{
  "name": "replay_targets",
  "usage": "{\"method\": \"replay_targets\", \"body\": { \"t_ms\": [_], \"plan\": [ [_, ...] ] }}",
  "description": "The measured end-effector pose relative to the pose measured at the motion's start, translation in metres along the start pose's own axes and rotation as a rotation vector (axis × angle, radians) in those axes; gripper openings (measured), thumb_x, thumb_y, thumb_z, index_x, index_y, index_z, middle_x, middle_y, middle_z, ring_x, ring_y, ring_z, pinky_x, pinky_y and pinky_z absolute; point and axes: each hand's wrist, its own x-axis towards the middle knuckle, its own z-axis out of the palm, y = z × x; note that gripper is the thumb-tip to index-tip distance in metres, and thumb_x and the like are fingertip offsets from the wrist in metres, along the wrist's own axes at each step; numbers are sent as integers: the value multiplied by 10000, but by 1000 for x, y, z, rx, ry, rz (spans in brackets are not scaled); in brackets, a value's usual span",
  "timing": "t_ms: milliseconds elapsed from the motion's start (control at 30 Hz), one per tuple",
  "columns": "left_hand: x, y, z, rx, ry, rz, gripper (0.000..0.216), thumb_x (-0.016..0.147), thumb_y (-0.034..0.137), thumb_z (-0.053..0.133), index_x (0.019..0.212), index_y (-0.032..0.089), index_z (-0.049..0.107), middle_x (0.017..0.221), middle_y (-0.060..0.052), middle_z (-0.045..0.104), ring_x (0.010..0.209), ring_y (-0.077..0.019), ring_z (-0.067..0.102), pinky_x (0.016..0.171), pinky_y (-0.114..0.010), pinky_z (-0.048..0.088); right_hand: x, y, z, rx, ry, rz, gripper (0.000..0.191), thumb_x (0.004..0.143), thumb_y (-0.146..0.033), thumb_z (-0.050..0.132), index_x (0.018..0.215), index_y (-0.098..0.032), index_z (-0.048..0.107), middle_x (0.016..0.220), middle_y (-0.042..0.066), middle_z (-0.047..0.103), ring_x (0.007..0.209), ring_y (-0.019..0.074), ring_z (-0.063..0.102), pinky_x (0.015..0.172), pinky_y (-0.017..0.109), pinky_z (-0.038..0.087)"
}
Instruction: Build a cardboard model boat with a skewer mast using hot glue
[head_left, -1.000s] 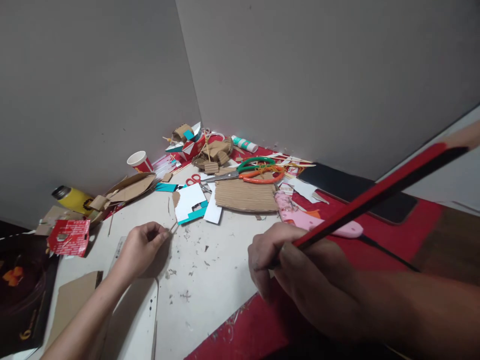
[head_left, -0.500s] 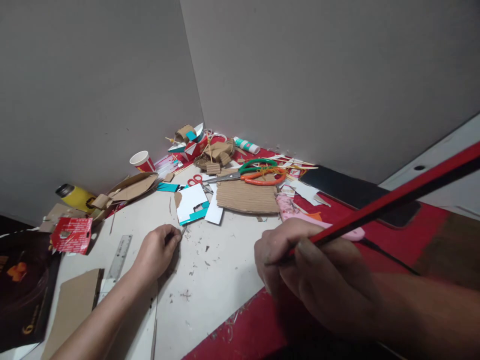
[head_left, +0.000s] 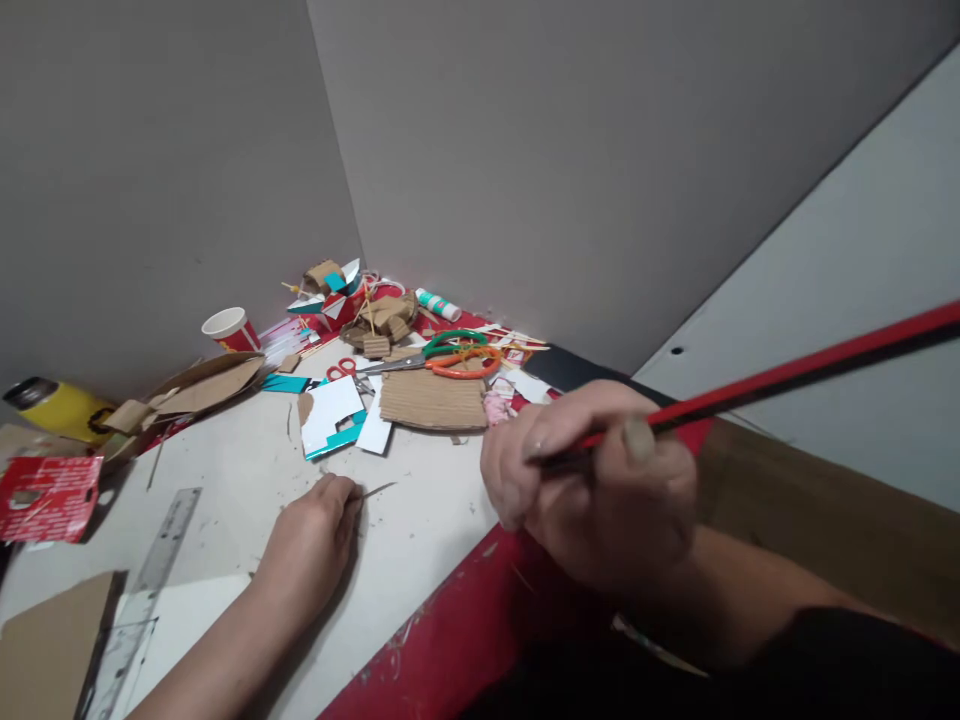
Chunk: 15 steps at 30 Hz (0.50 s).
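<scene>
My right hand (head_left: 592, 480) is closed around a long red-and-black striped pencil (head_left: 780, 380), raised above the front edge of the table. The pencil slants up to the right; its lower end is hidden by my fingers. My left hand (head_left: 315, 530) rests on the white tabletop (head_left: 442, 500), fingertips pinched together. From them sticks a thin brown sliver (head_left: 379, 490), pointing right. Just beyond lie a white card piece with teal edges (head_left: 330, 415) and a corrugated cardboard piece (head_left: 435, 400). Left of my forearm, a clear ruler (head_left: 154, 570) lies partly over white paper (head_left: 187, 610).
Scissors with green and orange handles (head_left: 457, 355) lie behind the cardboard, near red-handled scissors (head_left: 341, 370). Farther back are a glue stick (head_left: 437, 304), a paper cup (head_left: 229, 330) and a yellow bottle (head_left: 64, 408). Grey walls (head_left: 525, 150) close off the back.
The view has swung right, so the table things sit farther left. The brown sliver now shows clearly at my left fingertips. The pencil stays in my right hand, at a flatter slant.
</scene>
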Motion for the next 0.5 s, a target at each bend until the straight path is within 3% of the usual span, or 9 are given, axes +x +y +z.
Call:
{"method": "replay_targets", "body": {
  "t_ms": [100, 267, 367, 500],
  "plan": [
    [-3, 3, 2, 25, 21, -18, 207, 892, 211, 397, 880, 213, 603, 924, -109, 669, 834, -256, 647, 725, -347, 446, 5, 4, 1, -61, 83, -6, 297, 943, -501, 461, 797, -253, 538, 498, -44, 498, 373, 110, 464, 350, 234, 371],
    [-25, 11, -10, 53, 30, -129, 188, 872, 211, 417, 819, 202, 596, 872, -115, 681, 776, -254, 649, 685, -333, 442, 3, 8, 2, -12, 12, -21, 302, 946, -490, 463, 814, -231, 545, 531, -41, 506, 413, 104, 485, 364, 234, 382],
    [-64, 17, -31, 25, 7, -209, 181, 881, 271, 434, 800, 208, 584, 786, -76, 677, 720, -232, 633, 653, -312, 441, 0, 6, 2, -1, -4, -51, 287, 953, -462, 469, 816, -229, 567, 542, -38, 518, 425, 100, 497, 383, 235, 388],
    [-147, 28, -51, -148, 11, -316, 283, 923, 430, 407, 794, 227, 557, 730, -8, 615, 686, -176, 583, 634, -256, 453, -3, 5, 2, 25, -27, -100, 260, 953, -427, 487, 812, -235, 591, 543, -38, 525, 427, 105, 507, 369, 233, 395]
  ]
}}
